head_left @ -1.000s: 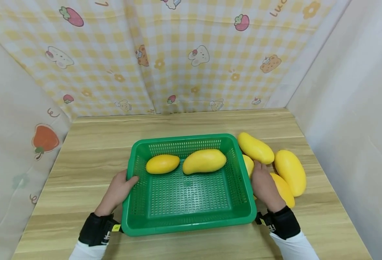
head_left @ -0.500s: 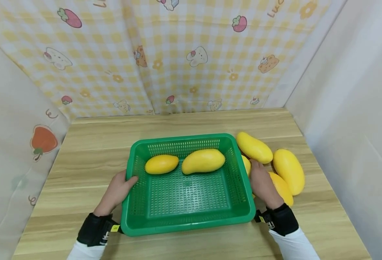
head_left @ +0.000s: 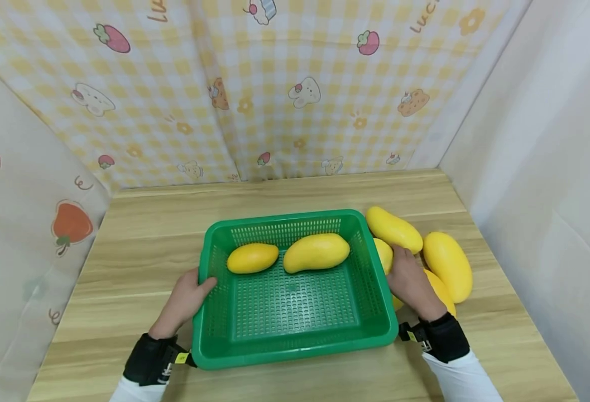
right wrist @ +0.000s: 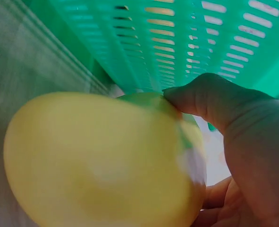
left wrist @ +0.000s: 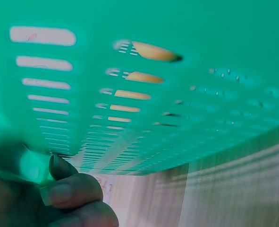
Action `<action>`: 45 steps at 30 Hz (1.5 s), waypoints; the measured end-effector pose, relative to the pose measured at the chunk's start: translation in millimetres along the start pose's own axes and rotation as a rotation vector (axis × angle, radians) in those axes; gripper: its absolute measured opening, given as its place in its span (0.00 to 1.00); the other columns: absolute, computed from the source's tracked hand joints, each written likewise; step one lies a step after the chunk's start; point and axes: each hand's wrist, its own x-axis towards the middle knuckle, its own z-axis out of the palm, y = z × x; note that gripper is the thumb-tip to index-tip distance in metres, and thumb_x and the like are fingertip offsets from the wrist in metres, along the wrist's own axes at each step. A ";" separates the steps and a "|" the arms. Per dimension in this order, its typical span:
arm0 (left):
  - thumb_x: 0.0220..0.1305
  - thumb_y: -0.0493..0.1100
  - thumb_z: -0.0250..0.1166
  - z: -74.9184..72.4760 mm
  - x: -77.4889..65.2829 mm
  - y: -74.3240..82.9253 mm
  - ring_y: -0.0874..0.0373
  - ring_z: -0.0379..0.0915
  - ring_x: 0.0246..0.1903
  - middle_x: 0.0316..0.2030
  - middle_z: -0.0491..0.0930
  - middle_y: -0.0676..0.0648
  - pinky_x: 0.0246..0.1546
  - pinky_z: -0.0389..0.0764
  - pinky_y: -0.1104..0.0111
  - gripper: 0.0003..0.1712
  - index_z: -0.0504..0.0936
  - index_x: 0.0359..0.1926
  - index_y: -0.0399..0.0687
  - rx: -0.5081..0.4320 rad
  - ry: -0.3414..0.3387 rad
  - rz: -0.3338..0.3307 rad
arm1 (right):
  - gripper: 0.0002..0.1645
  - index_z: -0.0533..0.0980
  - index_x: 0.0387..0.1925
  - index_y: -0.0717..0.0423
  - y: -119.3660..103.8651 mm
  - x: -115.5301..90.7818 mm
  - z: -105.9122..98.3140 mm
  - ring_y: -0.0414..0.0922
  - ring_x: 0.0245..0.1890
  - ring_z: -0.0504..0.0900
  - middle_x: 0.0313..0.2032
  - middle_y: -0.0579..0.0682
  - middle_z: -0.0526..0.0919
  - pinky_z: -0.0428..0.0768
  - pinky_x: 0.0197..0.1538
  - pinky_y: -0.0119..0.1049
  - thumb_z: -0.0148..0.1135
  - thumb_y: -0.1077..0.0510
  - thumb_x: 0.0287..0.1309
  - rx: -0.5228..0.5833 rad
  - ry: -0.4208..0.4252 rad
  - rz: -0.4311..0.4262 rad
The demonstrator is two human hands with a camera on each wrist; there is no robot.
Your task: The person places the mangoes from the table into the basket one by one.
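The left grip (head_left: 186, 296) pinches the nearest rim of a rectangular green plastic basket (head_left: 295, 353), thumb inside; the left wrist view shows curled fingers (left wrist: 73, 189) outside, hidden from the head. Inside, rightward of that grip, lie two plump yellow mangoes (head_left: 316, 253). An elongated smooth yellow mango (right wrist: 97, 161) lies under the right grip (head_left: 414, 282), the nearer hand, its long axis apparently along the basket's right wall (the head view loses its middle). The right wrist view bares its rounded body, with thumb and fingers seemingly pinching it. Beyond and right of this grip, three oblong yellow mangoes (head_left: 447, 267) rest on the wood-grain counter (head_left: 505, 335).
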 end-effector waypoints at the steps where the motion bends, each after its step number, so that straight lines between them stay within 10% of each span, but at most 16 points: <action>1: 0.70 0.37 0.49 0.5 -0.3 -0.3 0.49 0.81 0.23 0.31 0.79 0.39 0.21 0.83 0.63 0.16 0.70 0.51 0.27 -0.003 0.000 -0.003 | 0.44 0.59 0.61 0.78 1.1 1.1 -1.9 0.65 0.44 0.74 0.47 0.75 0.70 0.76 0.42 0.56 0.62 0.48 0.58 -0.010 0.003 0.004; 20: 0.69 0.38 0.50 -2.4 0.5 2.1 0.52 0.80 0.23 0.30 0.78 0.40 0.21 0.83 0.64 0.16 0.70 0.50 0.27 0.030 0.008 0.024 | 0.52 0.57 0.62 0.79 -6.9 20.7 -53.4 0.65 0.40 0.74 0.51 0.77 0.68 0.77 0.38 0.57 0.67 0.43 0.52 -0.098 0.030 0.011; 45: 0.68 0.37 0.50 0.9 1.8 -3.9 0.52 0.80 0.21 0.29 0.78 0.41 0.21 0.83 0.64 0.14 0.72 0.46 0.29 0.033 0.021 0.025 | 0.48 0.63 0.59 0.75 -59.6 33.4 -66.5 0.58 0.32 0.76 0.44 0.70 0.74 0.79 0.30 0.51 0.70 0.44 0.49 -0.172 0.104 -0.277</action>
